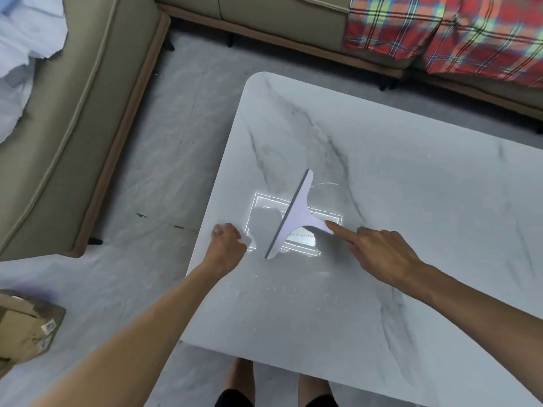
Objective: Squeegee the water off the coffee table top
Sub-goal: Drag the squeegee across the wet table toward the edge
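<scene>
Touching the handle end of the squeegee [296, 214] with the straight index finger of the right hand [382, 251]; thumb hidden, grip impossible to tell. Curled at the table [411, 201] edge, left hand [226, 242], contents unclear. Resting blade-down mid-table; seems light, stiff, soft-edged; best gripped by the handle.

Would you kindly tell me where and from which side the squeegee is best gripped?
Take the narrow handle, coming from the right, where the right hand rests its index finger on it. The squeegee is T-shaped: the handle juts rightward from the middle of the blade, whose rubber edge faces left, so a grip there should press the blade evenly on the coffee table.
</scene>
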